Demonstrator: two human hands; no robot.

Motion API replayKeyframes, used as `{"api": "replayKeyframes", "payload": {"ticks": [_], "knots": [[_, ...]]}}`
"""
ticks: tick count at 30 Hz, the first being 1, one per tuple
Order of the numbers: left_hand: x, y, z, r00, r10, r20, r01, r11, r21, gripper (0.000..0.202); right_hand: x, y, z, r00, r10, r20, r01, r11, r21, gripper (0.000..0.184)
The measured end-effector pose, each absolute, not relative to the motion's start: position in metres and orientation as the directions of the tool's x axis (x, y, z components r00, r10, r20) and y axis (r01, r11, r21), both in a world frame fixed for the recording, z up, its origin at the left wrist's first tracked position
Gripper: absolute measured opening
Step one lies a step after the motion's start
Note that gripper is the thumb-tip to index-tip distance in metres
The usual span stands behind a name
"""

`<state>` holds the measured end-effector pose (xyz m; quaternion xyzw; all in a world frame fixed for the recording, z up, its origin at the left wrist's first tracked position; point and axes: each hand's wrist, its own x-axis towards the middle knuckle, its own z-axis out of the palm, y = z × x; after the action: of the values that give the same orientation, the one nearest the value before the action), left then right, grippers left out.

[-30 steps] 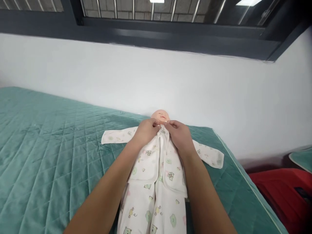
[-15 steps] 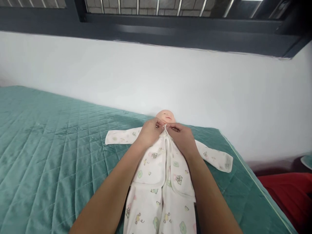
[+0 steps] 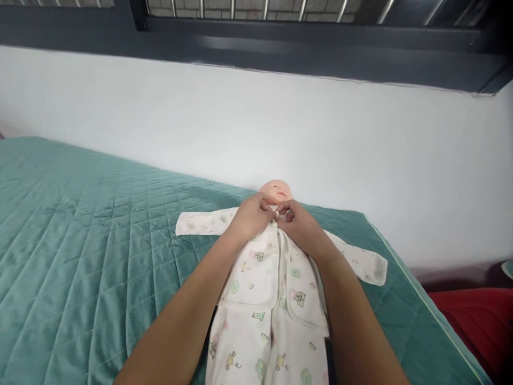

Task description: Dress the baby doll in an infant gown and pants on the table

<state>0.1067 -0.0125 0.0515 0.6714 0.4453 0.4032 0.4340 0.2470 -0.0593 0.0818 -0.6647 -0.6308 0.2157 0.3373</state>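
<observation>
- The doll [image 3: 277, 188] lies with its head by the bed's [image 3: 100, 240] far edge; one sleeve of its jacket [image 3: 254, 275] points toward the right edge.
- The left hand [image 3: 253, 216] and right hand [image 3: 301, 224] both pinch the jacket's neck.
- The thin loop between the fingertips has just gone from sight; work seems centred there, the front parted below.
</observation>
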Motion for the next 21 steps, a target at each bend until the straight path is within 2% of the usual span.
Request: {"api": "replayKeyframes", "payload": {"ticks": [6,10,12,15,17,21], "knots": [[0.106,-0.016,0.055,0.281,0.932,0.227,0.270,-0.304,0.914,0.023,0.254,-0.057,0.072,0.107,0.977,0.183,0.650,0.070,-0.757,0.024],[0.106,-0.020,0.055,0.300,0.903,0.308,0.354,-0.405,0.843,0.028,0.255,-0.059,0.062,0.137,0.955,0.262,0.661,0.109,-0.742,0.020],[0.104,-0.022,0.052,0.328,0.884,0.334,0.409,-0.451,0.793,0.030,0.253,-0.064,0.060,0.088,0.942,0.324,0.720,0.165,-0.674,0.019],[0.101,-0.031,0.046,0.327,0.874,0.358,0.509,-0.483,0.712,0.033,0.246,-0.077,0.057,-0.030,0.921,0.389,0.851,0.228,-0.472,0.031],[0.099,-0.039,0.043,0.306,0.865,0.398,0.563,-0.501,0.657,0.036,0.241,-0.089,0.054,-0.052,0.915,0.401,0.895,0.221,-0.388,0.038],[0.098,-0.053,0.042,0.365,0.816,0.448,0.633,-0.570,0.524,0.044,0.234,-0.110,0.045,-0.035,0.921,0.389,0.894,0.202,-0.399,0.048]]}}
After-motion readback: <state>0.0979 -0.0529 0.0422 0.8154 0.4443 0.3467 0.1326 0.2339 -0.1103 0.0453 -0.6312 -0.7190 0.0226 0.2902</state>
